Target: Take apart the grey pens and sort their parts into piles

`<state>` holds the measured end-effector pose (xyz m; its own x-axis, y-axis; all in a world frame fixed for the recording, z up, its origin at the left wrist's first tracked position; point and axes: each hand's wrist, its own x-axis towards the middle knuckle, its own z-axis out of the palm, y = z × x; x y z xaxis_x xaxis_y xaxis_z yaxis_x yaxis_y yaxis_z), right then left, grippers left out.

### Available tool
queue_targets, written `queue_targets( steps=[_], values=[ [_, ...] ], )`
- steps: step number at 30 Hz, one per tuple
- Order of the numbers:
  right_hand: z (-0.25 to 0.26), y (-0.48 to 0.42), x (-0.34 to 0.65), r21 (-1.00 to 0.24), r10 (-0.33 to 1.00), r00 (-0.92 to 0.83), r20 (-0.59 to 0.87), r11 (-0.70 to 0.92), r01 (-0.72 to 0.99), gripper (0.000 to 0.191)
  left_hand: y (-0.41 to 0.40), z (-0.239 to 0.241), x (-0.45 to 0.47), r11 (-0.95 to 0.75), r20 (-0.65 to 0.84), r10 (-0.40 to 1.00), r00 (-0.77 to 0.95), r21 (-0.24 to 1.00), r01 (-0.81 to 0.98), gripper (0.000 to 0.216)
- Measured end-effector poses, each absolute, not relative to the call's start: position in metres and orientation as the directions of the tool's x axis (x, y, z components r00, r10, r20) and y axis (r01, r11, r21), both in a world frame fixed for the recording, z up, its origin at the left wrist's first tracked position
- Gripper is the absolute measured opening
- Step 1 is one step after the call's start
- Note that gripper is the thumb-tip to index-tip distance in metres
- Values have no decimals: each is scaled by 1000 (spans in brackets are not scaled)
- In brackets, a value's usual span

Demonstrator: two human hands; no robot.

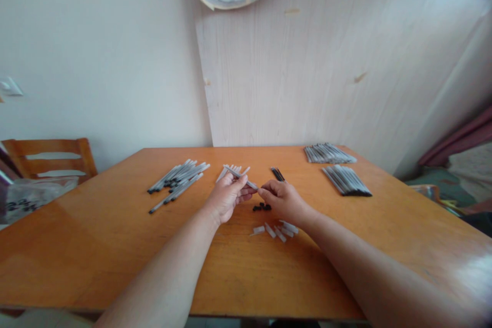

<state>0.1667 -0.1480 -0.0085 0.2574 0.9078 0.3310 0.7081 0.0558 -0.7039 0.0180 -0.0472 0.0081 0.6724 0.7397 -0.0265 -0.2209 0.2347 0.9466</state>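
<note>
My left hand (226, 197) is closed on a slim translucent pen barrel (251, 185), held at a slant with its lower end toward the right. At that end my right hand (284, 200) pinches with thumb and fingertips; what lies between them is too small to make out. Beneath the hands lie several small black plugs (262, 207). Closer to me are several translucent pen caps (269, 230). Behind the left hand rests a bunch of clear barrels (222, 173), partly covered by it. A few thin dark sticks (275, 173) lie just beyond the right hand.
A loose heap of grey pens with black ends (179, 177) lies on the table (115, 256) to the left. At the back right are a bundle of pens (328, 154) and a neat row of pens (347, 180). A wooden chair (49, 147) stands at the left.
</note>
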Motion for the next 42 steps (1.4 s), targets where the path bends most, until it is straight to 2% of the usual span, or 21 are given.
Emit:
queue_targets(
  steps=[6, 15, 26, 32, 36, 42],
  values=[
    [-5, -150, 166, -690, 890, 288, 353, 39, 723, 18, -48, 8, 18, 227, -24, 740, 672, 950, -216, 29],
    [-8, -149, 172, -680, 905, 268, 331, 33, 732, 15, -39, 3, 18, 255, -57, 781, 622, 939, -233, 25],
    [-3, -152, 171, -668, 903, 255, 347, 48, 742, 20, -36, 3, 17, 310, -123, 806, 579, 921, -236, 15],
    [-5, -152, 174, -636, 899, 239, 366, 54, 769, 21, -29, -1, 16, 319, -112, 823, 557, 902, -290, 16],
    [-9, -150, 182, -585, 909, 252, 331, -12, 811, 19, -29, 0, 16, 323, -122, 837, 533, 897, -302, 12],
    [-12, -147, 194, -483, 944, 266, 195, -144, 864, 20, -31, 4, 17, 316, -141, 846, 514, 909, -270, 7]
  ],
)
